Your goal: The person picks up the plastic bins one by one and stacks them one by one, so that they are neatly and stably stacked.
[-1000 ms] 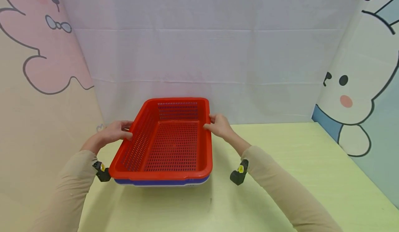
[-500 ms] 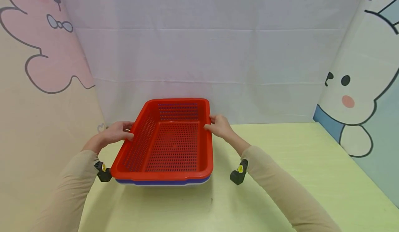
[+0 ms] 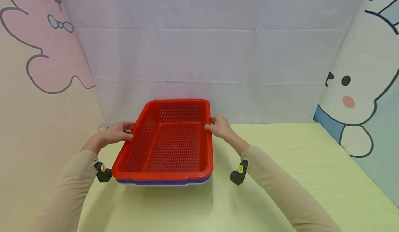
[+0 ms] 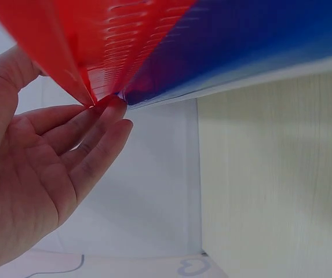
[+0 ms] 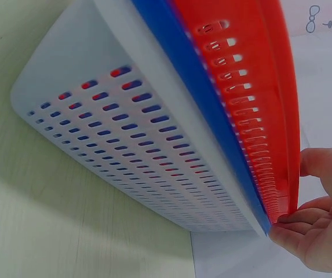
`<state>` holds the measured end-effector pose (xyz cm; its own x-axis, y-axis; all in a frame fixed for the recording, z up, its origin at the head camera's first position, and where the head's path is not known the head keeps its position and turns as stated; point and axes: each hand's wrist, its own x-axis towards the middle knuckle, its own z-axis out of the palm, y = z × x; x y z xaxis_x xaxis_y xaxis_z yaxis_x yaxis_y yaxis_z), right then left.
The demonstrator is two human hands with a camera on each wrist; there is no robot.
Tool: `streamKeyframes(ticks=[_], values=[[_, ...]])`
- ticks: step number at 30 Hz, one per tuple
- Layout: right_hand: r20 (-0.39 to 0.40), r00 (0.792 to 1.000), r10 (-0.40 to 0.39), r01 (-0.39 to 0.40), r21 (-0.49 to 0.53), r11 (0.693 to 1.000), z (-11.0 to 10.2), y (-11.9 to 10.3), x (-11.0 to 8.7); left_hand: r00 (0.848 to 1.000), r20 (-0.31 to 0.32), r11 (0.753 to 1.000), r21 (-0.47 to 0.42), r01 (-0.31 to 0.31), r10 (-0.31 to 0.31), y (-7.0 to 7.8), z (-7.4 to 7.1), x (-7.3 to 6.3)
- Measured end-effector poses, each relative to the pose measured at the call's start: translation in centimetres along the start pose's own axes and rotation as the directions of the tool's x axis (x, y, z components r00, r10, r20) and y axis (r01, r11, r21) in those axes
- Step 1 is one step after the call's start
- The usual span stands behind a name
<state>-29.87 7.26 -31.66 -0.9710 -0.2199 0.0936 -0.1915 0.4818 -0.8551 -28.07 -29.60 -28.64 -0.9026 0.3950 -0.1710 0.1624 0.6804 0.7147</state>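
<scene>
A red perforated plastic basket point(image 3: 174, 145) sits nested on top of a blue basket point(image 3: 162, 182) and a white basket point(image 5: 113, 121). The left hand point(image 3: 116, 133) pinches the red basket's left rim, thumb on the inner side and fingers beneath the edge. On the opposite side, the right hand point(image 3: 219, 126) holds the right rim between thumb and fingers. In the left wrist view, the fingertips reach under the red rim near the blue basket. From the right wrist, the red rim stands raised above the blue and white rims, leaving a strip of red side wall in sight.
The stack stands on a pale yellow-green table point(image 3: 280, 169) near its left side. A white cloth wall point(image 3: 218, 51) rises close behind, and a side panel with a pink cartoon figure point(image 3: 59, 62) stands at the left. Another panel with a white rabbit point(image 3: 349, 86) borders the right.
</scene>
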Motion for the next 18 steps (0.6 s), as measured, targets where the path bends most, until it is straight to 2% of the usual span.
streamKeyframes(ticks=[5,18], values=[[-0.002,1.000,-0.010,0.010,-0.010,1.000,0.16,0.28,0.16,1.000,-0.006,1.000,0.020,-0.001,0.001,-0.05,0.09,0.03],[-0.023,0.999,-0.032,0.032,-0.004,0.999,1.00,0.75,0.24,0.999,-0.033,1.000,-0.011,-0.015,0.015,-0.47,0.51,0.05]])
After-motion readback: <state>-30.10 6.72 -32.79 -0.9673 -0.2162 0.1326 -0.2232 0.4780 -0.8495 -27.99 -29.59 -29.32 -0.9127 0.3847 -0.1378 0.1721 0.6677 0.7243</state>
